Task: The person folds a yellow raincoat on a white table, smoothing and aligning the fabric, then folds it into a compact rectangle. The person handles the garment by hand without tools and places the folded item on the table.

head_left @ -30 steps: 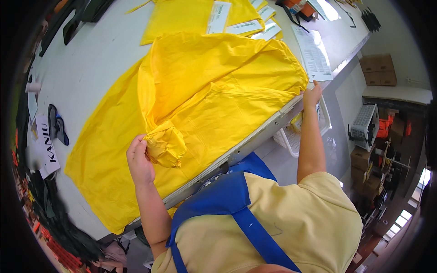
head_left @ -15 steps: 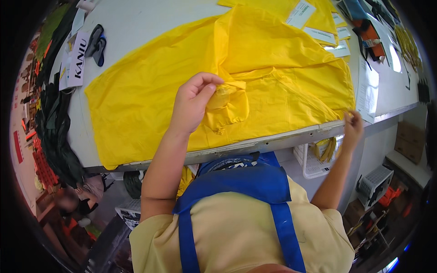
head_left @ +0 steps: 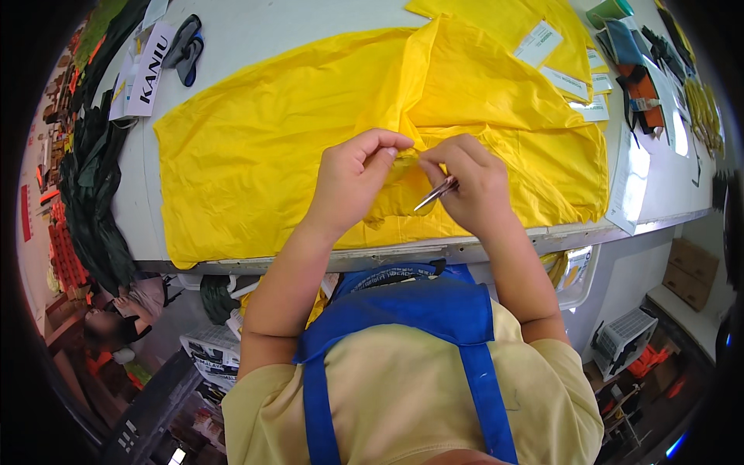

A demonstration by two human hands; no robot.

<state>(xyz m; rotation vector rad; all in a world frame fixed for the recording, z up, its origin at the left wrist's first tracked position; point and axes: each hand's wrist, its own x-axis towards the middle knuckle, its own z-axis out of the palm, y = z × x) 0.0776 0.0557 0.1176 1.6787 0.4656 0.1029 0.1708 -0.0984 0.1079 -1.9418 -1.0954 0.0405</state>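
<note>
A large piece of yellow fabric (head_left: 256, 147), probably a garment, lies spread over the table. Near its middle my left hand (head_left: 353, 182) is closed in a pinch on a gathered edge of it. Close beside it, my right hand (head_left: 473, 182) has its thumb and forefinger brought together at the same gathered spot. A small pair of metal thread snips (head_left: 438, 192) is tucked in that right hand, its pointed tip sticking out toward the lower left. Whether the right fingertips also pinch the fabric or a thread, I cannot tell.
More yellow pieces with white labels (head_left: 537, 44) lie at the far right. Grey-black scissors-like tools (head_left: 184, 50) and a white box (head_left: 147, 74) stand at the far left. Dark green fabric (head_left: 93, 194) hangs over the left edge. A person (head_left: 124, 322) sits at lower left.
My right hand has come from the table's right front edge to beside my left hand, with the snips now visible in it. The left hand keeps its pinch on the fabric.
</note>
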